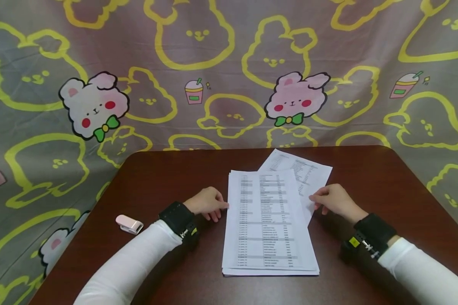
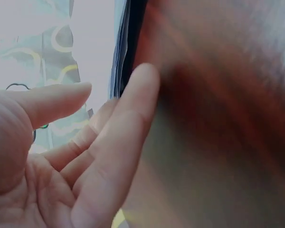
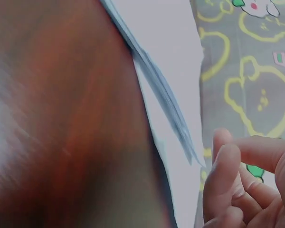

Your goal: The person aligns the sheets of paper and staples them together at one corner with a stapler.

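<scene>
A stack of printed sheets (image 1: 267, 228) lies upright on the table, its pages covered in columns of small text. Partly under it, a tilted printed sheet (image 1: 309, 169) sticks out at the upper right. My left hand (image 1: 210, 203) has relaxed fingers, with the fingertips right at the stack's left edge; the left wrist view shows thumb and fingers (image 2: 109, 156) apart beside the paper edges. Thumb and index finger of my right hand (image 1: 333, 201) come together at the tilted sheet's right edge and pinch it. In the right wrist view the fingertips (image 3: 223, 161) sit beside the paper.
A pink and silver stapler-like object (image 1: 129, 224) lies on the dark wooden table (image 1: 168, 169), left of my left forearm. Behind the table's far edge hangs a patterned cloth (image 1: 229, 84). Black bands with cameras (image 1: 374, 233) are worn on both wrists.
</scene>
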`<control>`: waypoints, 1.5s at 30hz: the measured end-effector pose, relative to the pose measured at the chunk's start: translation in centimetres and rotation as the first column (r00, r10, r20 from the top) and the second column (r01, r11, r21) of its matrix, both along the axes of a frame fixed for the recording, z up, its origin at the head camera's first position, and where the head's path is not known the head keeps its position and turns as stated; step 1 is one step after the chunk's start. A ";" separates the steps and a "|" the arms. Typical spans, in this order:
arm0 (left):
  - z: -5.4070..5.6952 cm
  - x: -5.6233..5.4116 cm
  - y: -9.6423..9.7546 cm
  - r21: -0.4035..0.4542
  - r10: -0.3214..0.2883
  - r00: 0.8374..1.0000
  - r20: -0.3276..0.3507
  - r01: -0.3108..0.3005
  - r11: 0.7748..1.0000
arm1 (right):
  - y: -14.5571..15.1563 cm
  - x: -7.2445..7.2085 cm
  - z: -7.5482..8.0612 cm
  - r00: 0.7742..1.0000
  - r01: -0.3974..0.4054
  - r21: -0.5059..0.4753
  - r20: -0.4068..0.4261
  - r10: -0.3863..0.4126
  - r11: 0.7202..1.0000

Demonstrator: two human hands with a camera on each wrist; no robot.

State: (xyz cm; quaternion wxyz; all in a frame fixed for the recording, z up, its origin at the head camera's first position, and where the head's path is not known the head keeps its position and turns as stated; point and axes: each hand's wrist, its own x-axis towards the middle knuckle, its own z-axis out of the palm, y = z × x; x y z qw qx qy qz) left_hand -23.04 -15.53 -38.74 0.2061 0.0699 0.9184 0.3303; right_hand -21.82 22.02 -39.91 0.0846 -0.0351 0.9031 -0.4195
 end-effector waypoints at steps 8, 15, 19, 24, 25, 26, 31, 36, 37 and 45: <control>1.2 -1.8 -0.6 -0.046 0.057 0.995 -0.082 -0.061 0.997 | 1.4 -1.7 1.3 0.999 0.052 -0.090 0.002 -0.052 0.995; 2.4 -3.6 0.6 -0.039 0.086 0.986 -0.140 -0.092 0.995 | 2.6 -2.7 1.8 0.991 0.135 -0.153 0.034 -0.132 0.979; 2.4 -4.6 2.0 -0.065 0.072 0.980 -0.183 -0.085 0.994 | 2.9 -3.2 1.7 0.983 0.183 -0.200 0.057 -0.175 0.962; 2.2 -5.4 3.8 -0.101 0.025 0.962 -0.272 -0.054 0.993 | 3.1 -3.4 1.2 0.967 0.252 -0.248 0.107 -0.232 0.935; 2.2 -5.5 4.2 -0.104 0.017 0.958 -0.285 -0.049 0.993 | 3.2 -3.4 1.1 0.963 0.267 -0.258 0.118 -0.244 0.928; 2.2 -5.6 4.5 -0.105 0.008 0.956 -0.295 -0.041 0.994 | 3.1 -3.5 1.0 0.958 0.282 -0.268 0.127 -0.256 0.921; 1.9 -6.1 6.1 -0.090 -0.035 0.957 -0.287 0.009 0.996 | 2.9 -3.8 0.6 0.939 0.341 -0.323 0.163 -0.303 0.883; 1.6 -6.6 7.6 -0.096 -0.091 0.958 -0.273 0.067 0.993 | 2.7 -4.1 0.4 0.915 0.400 -0.370 0.211 -0.343 0.839; 1.5 -6.7 7.8 -0.095 -0.094 0.960 -0.265 0.071 0.993 | 2.7 -4.2 0.3 0.911 0.410 -0.379 0.220 -0.350 0.829; 0.6 -7.3 9.4 -0.134 -0.126 0.957 -0.262 0.093 0.987 | 2.4 -4.6 -0.2 0.894 0.445 -0.437 0.263 -0.362 0.782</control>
